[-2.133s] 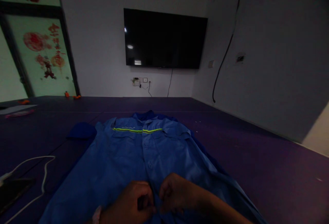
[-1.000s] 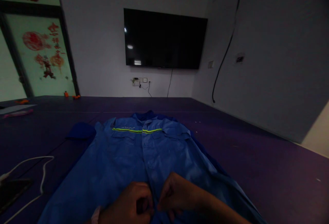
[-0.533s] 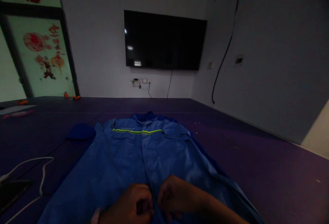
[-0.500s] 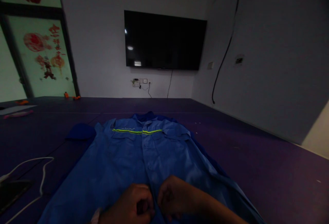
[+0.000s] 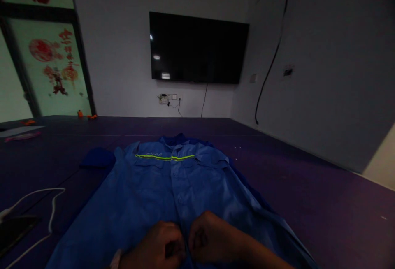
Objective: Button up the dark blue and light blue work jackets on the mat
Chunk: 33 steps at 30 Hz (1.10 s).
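Observation:
A blue work jacket (image 5: 148, 203) lies front side up, its collar pointing away from me. A yellow-green stripe crosses its chest, and buttons run down the middle placket. At the lower part of that placket, my left hand (image 5: 160, 244) has its fingers curled and pinched on the jacket's front edge. Close beside it on the right, my right hand (image 5: 210, 238) is also closed on the placket, fingertips turned down. The two hands almost meet. Whatever small part, such as a button, sits between the fingertips is hidden.
Left of the jacket lies a blue cap (image 5: 97, 157). A dark phone (image 5: 17, 232) and a white cable (image 5: 52, 209) rest at the near left of the purple surface (image 5: 293, 186). A television (image 5: 199, 49) hangs on the far wall, and a black cord (image 5: 271, 67) dangles at the right.
Both hands stay at the same place on the placket, with only slight shifts of the fingers. The jacket lies as before.

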### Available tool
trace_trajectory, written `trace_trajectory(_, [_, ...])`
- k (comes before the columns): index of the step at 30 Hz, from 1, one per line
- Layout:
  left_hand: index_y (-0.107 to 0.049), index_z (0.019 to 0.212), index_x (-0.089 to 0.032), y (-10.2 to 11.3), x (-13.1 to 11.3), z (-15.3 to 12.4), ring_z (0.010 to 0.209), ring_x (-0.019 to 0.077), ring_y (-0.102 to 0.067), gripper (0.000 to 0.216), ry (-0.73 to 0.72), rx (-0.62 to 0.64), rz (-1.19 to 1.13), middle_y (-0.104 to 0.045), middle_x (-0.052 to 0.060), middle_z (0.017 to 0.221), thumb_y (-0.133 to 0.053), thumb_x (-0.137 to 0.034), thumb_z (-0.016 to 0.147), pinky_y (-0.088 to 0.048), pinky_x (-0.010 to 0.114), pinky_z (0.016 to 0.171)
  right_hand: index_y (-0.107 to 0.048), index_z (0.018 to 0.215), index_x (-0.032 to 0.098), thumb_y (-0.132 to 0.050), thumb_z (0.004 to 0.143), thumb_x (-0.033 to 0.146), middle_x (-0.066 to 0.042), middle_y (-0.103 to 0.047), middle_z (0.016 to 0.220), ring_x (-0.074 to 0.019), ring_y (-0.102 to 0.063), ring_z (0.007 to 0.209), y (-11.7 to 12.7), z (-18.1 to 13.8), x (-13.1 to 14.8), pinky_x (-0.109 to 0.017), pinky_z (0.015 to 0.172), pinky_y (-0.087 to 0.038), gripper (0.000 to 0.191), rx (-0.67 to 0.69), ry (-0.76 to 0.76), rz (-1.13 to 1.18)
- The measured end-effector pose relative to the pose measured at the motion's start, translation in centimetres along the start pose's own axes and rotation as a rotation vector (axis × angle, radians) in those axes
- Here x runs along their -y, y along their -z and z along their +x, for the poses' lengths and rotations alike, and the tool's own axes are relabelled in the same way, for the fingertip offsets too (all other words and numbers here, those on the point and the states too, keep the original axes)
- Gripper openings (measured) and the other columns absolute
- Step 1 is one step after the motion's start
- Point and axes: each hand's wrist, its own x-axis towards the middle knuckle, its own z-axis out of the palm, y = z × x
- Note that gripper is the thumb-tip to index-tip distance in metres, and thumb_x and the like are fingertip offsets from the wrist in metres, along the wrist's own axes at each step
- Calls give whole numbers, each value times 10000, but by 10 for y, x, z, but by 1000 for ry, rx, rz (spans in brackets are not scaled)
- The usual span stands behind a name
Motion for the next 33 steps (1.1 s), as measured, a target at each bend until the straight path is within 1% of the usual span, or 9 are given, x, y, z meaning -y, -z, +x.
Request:
trace_trajectory(6, [-628, 738, -159, 2, -1, 2, 723, 106, -538, 106, -9, -6, 9, -619, 1, 777, -535, -135, 694, -390, 188, 670, -666, 704, 124, -628, 544, 101, 25, -586, 582, -73, -487, 499, -3, 2, -8, -139, 427, -347, 167, 8, -3, -19])
trace_trajectory(9, [-625, 726, -165, 1, 0, 1, 719, 104, -536, 90, -20, 2, 12, -618, -6, 768, -542, -148, 697, -392, 189, 671, -662, 727, 121, -618, 553, 102, 23, -597, 605, -69, -497, 513, -3, 1, -6, -131, 430, -341, 181, 0, 2, -61])
trace_trajectory(12, [-624, 752, -173, 0, 1, -1, 751, 111, -534, 100, -11, -29, 29, -617, -6, 801, -535, -160, 709, -401, 198, 699, -663, 722, 120, -605, 551, 98, 31, -595, 589, -63, -494, 502, -2, -1, 0, -124, 423, -330, 181, -1, 12, -120])
trace_trajectory(15, [-626, 775, -171, -3, 4, -3, 776, 120, -536, 115, -7, -38, 35, -621, 6, 827, -523, -168, 723, -405, 210, 724, -674, 719, 127, -595, 560, 97, 31, -600, 580, -64, -500, 498, -2, -2, 6, -123, 421, -324, 180, -13, 52, -204])
trace_trajectory(19, [-624, 785, -175, -6, 6, -2, 761, 114, -537, 135, -44, -30, 4, -630, 6, 822, -506, -147, 726, -403, 202, 713, -684, 736, 136, -608, 559, 100, 27, -616, 598, -74, -520, 519, -2, -2, 7, -129, 443, -331, 196, -15, 127, -327])
trace_trajectory(22, [-620, 783, -175, -6, 7, -1, 761, 110, -534, 141, -49, -24, 7, -632, 3, 827, -501, -134, 719, -399, 196, 707, -683, 759, 136, -619, 561, 111, 23, -626, 622, -73, -526, 526, -3, 0, 2, -124, 443, -330, 210, 1, 130, -358])
trace_trajectory(28, [-604, 760, -171, 2, 3, -2, 784, 116, -532, 156, -98, 16, -23, -620, -7, 826, -504, -84, 677, -397, 211, 746, -682, 743, 139, -607, 591, 153, 14, -636, 626, -71, -519, 511, -6, 1, -7, -130, 446, -340, 171, -26, 174, -348])
trace_trajectory(31, [-598, 797, -189, 8, 0, -4, 838, 122, -526, 227, -124, 39, -53, -606, -19, 896, -493, -53, 648, -397, 215, 761, -688, 757, 143, -592, 602, 156, 9, -643, 633, -76, -525, 517, -6, 1, -7, -134, 448, -343, 182, -23, 171, -349])
trace_trajectory(33, [-598, 803, -190, 10, -1, -4, 843, 121, -523, 247, -107, 58, -70, -595, -21, 918, -491, -39, 639, -398, 209, 752, -690, 766, 140, -592, 604, 161, 2, -650, 644, -79, -529, 521, -6, 1, -6, -136, 449, -343, 191, -26, 163, -346])
